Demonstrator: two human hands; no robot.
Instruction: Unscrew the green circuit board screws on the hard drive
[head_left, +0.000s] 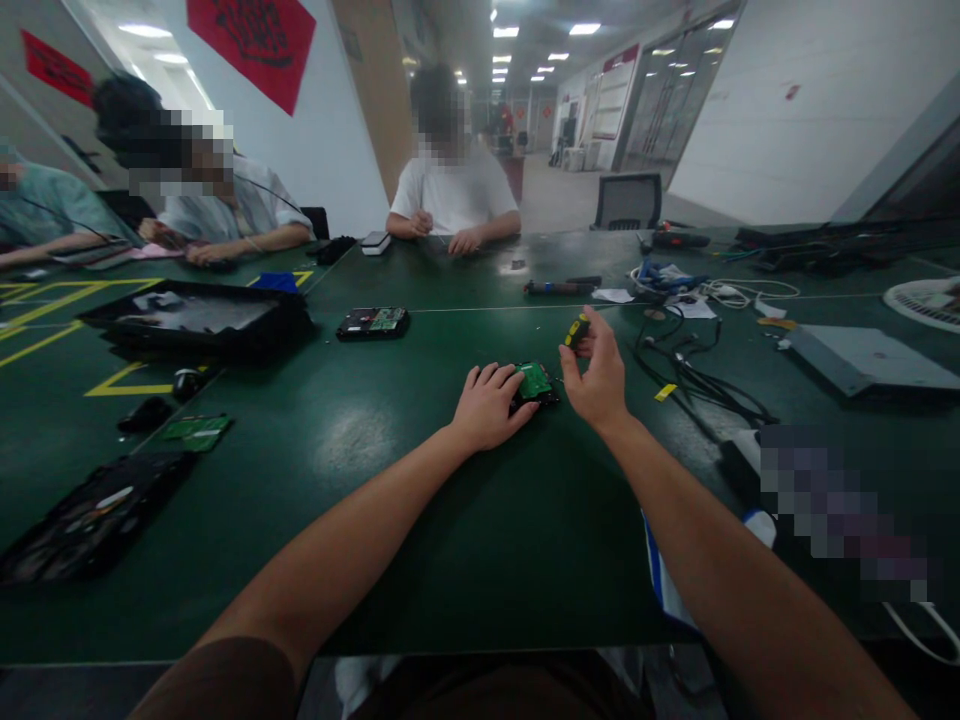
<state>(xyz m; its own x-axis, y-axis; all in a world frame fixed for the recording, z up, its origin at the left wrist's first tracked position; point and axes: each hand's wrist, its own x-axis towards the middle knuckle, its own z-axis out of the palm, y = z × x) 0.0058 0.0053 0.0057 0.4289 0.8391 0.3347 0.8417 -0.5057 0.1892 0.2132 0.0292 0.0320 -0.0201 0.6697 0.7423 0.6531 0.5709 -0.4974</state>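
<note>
In front of me a hard drive (535, 384) lies on the green table with its green circuit board facing up. My left hand (489, 405) grips it from the left, fingers over the far side and thumb along the near edge. Just to its right, my right hand (598, 368) is raised and closed around a screwdriver (576, 331) with a yellow and black handle. The screwdriver's shaft is hard to make out, and its tip seems close to the drive's right edge. Another hard drive (373, 322) lies farther off to the left.
A black tray (281, 325) stands at left. Nearer are a loose circuit board (196, 432) and a black casing (94, 515). Black cables (697, 375) and a grey metal box (877, 358) lie at right. Another person (454, 195) sits across the table; more sit at far left.
</note>
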